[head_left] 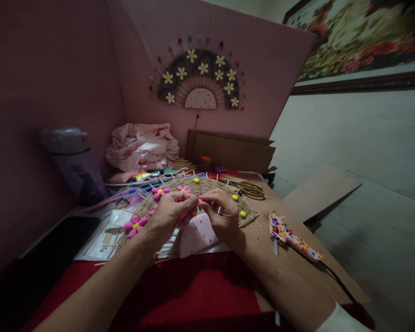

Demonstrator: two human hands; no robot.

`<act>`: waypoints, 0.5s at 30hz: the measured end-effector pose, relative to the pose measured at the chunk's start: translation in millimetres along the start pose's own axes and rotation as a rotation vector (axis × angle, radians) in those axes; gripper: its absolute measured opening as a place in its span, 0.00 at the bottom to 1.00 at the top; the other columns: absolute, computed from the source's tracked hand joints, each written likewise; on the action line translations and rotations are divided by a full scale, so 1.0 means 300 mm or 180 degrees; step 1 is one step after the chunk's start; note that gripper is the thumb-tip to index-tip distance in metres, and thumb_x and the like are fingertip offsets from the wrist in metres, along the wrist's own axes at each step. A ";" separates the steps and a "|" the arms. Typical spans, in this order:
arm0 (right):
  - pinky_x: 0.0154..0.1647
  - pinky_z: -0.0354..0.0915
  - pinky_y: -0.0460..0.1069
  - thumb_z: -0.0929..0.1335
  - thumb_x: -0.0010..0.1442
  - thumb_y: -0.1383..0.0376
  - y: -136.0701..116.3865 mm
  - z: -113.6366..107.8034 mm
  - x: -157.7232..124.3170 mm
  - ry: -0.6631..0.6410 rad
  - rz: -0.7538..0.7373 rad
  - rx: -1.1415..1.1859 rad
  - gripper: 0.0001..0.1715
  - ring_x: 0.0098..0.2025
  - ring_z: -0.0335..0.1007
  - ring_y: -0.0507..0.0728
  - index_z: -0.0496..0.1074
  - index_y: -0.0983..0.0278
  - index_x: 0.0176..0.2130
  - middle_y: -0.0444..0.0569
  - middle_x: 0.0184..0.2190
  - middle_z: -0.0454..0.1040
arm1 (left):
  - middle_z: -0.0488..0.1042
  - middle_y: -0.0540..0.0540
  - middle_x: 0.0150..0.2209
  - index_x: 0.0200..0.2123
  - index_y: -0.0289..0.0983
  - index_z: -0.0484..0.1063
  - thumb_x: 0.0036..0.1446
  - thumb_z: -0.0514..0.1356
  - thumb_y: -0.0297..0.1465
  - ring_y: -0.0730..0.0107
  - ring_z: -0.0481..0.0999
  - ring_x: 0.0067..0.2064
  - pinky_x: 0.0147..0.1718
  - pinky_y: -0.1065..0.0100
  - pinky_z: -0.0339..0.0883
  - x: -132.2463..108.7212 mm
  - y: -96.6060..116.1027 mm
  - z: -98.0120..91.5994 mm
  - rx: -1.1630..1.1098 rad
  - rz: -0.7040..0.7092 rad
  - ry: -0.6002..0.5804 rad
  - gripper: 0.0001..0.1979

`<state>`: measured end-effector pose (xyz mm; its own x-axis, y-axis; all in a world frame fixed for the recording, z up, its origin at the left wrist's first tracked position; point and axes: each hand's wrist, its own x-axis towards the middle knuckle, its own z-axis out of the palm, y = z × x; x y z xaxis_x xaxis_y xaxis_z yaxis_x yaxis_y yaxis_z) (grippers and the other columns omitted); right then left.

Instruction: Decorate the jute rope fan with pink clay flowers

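Note:
My left hand (178, 208) and my right hand (221, 213) meet over a half-round fan of wound twine (214, 185). Between their fingertips is a small piece of pink clay (200, 200), pinched from both sides. Pink flowers with yellow centres, such as the clay flower (135, 225), sit along the fan's left part. Yellow clay dots, among them the yellow dot (235, 197), lie on its right part without petals. Below my fingers shows the fan's pale dotted cloth centre (198, 235). Thin sticks poke out around the rim. My hands hide the fan's middle.
A flower-patterned glue gun (293, 240) lies at right with its cord. Behind the fan are scissors (251, 190), pink cloth (143, 146) and cardboard (230, 152). A dark flat object (72, 235) lies left; a finished fan (198, 78) hangs on the pink board.

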<state>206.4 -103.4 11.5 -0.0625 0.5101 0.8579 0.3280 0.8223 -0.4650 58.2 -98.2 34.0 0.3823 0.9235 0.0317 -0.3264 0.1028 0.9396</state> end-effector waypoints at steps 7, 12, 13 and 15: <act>0.28 0.64 0.47 0.69 0.56 0.67 -0.005 -0.001 0.001 0.0030 0.0036 -0.0058 0.06 0.30 0.66 0.52 0.73 0.61 0.38 0.45 0.29 0.71 | 0.68 0.52 0.16 0.20 0.33 0.68 0.40 0.69 0.38 0.85 0.57 0.14 0.12 0.78 0.45 0.000 0.005 0.004 -0.0045 -0.0003 0.0072 0.16; 0.29 0.64 0.47 0.68 0.57 0.69 -0.004 0.000 0.002 0.0027 0.0008 0.0089 0.04 0.31 0.67 0.51 0.73 0.62 0.34 0.45 0.29 0.72 | 0.67 0.52 0.15 0.19 0.33 0.67 0.37 0.71 0.38 0.85 0.57 0.13 0.12 0.79 0.45 -0.005 0.016 0.014 -0.0039 -0.0001 0.0168 0.18; 0.29 0.64 0.47 0.68 0.57 0.70 -0.004 0.001 0.002 -0.0008 -0.0022 0.0118 0.04 0.31 0.67 0.51 0.73 0.61 0.34 0.45 0.29 0.72 | 0.67 0.52 0.14 0.19 0.33 0.66 0.37 0.71 0.38 0.85 0.57 0.13 0.12 0.79 0.44 -0.005 0.016 0.014 -0.0034 -0.0004 0.0144 0.18; 0.29 0.64 0.47 0.68 0.57 0.70 -0.003 0.003 0.002 -0.0027 -0.0029 0.0129 0.04 0.31 0.67 0.51 0.73 0.61 0.34 0.45 0.29 0.72 | 0.66 0.52 0.15 0.19 0.33 0.66 0.38 0.70 0.40 0.85 0.57 0.13 0.12 0.79 0.44 -0.005 0.012 0.010 -0.0036 -0.0012 0.0106 0.19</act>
<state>205.2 -103.6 12.4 -0.0735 0.5044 0.8603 0.2888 0.8364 -0.4658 59.2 -100.3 38.4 0.3545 0.9349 0.0167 -0.3349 0.1103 0.9358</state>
